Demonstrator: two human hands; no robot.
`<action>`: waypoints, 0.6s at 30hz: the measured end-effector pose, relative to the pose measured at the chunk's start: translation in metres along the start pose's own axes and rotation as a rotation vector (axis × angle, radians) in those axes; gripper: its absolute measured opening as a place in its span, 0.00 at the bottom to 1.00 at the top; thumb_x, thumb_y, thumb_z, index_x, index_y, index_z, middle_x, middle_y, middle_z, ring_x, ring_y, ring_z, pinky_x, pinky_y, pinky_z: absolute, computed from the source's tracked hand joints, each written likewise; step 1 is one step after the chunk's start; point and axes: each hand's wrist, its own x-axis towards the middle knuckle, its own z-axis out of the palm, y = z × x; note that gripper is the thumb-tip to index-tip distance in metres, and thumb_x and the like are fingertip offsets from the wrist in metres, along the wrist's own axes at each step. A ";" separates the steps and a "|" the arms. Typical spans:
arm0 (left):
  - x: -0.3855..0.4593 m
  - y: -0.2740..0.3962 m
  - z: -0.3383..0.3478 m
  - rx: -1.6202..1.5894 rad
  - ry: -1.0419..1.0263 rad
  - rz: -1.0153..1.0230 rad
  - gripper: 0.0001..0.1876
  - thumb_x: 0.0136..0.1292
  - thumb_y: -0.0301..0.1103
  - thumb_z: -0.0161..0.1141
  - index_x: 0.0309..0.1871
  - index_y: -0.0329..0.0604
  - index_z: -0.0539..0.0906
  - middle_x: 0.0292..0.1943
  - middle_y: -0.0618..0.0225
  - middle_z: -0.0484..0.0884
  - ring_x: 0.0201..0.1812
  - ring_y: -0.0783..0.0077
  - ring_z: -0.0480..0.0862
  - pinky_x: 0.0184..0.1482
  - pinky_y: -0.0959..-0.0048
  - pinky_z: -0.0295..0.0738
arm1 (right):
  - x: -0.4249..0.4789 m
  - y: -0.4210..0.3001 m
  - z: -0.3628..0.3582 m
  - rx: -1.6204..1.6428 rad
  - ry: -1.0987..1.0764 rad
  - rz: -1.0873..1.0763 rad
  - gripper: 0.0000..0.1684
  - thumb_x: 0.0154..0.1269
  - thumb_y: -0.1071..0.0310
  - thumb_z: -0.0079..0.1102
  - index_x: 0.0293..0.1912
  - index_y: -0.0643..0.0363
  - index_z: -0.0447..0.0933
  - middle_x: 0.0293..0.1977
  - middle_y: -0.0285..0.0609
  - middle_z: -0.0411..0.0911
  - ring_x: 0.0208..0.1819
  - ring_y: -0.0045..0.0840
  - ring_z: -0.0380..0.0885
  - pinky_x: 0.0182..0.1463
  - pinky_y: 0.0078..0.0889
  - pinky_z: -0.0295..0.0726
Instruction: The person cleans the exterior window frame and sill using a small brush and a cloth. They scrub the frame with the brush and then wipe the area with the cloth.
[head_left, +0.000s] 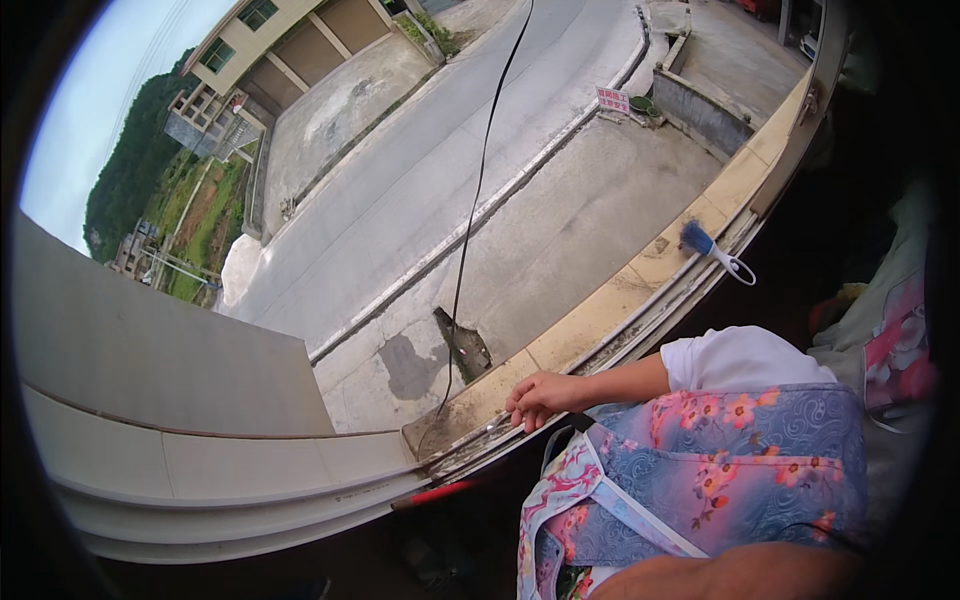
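My right hand (546, 397) reaches over the window's sliding track (600, 356), its fingers loosely curled. A small pale, shiny thing (491, 427) lies just by the fingertips; whether the fingers hold it cannot be told. My left hand is out of view; only a bare arm shows along the lower edge. A brush with blue bristles and a white looped handle (699, 241) rests across the tiled sill (652, 262) and the track, farther up to the right. Dirt lies in the track and on the sill.
A black cable (480, 180) hangs outside the window. A pale wall (165, 337) stands at the left. Below are a concrete yard, a road and a red-and-white sign (613, 100). A red rod-like thing (431, 495) lies under the frame; floral apron fabric (720, 465) fills the lower right.
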 end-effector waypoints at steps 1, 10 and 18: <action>-0.013 -0.003 -0.027 0.017 0.015 -0.137 0.24 0.73 0.41 0.50 0.59 0.25 0.69 0.50 0.47 0.80 0.48 0.60 0.81 0.51 0.63 0.77 | -0.009 -0.003 0.001 -0.028 -0.007 -0.001 0.15 0.70 0.70 0.49 0.52 0.65 0.73 0.41 0.46 0.83 0.35 0.27 0.85 0.38 0.25 0.83; -0.232 0.047 -0.203 -0.144 0.086 -1.818 0.29 0.69 0.52 0.48 0.53 0.30 0.82 0.55 0.52 0.82 0.56 0.53 0.80 0.61 0.56 0.75 | -0.092 -0.027 -0.033 -0.328 0.154 0.174 0.17 0.72 0.59 0.51 0.44 0.63 0.80 0.34 0.42 0.84 0.30 0.20 0.83 0.32 0.19 0.79; -0.356 0.105 -0.238 0.039 0.234 -2.154 0.29 0.70 0.49 0.42 0.60 0.33 0.77 0.60 0.54 0.79 0.57 0.52 0.79 0.62 0.52 0.73 | -0.124 -0.030 -0.040 -0.620 0.312 0.096 0.16 0.74 0.62 0.47 0.43 0.64 0.79 0.33 0.39 0.82 0.29 0.17 0.80 0.33 0.20 0.79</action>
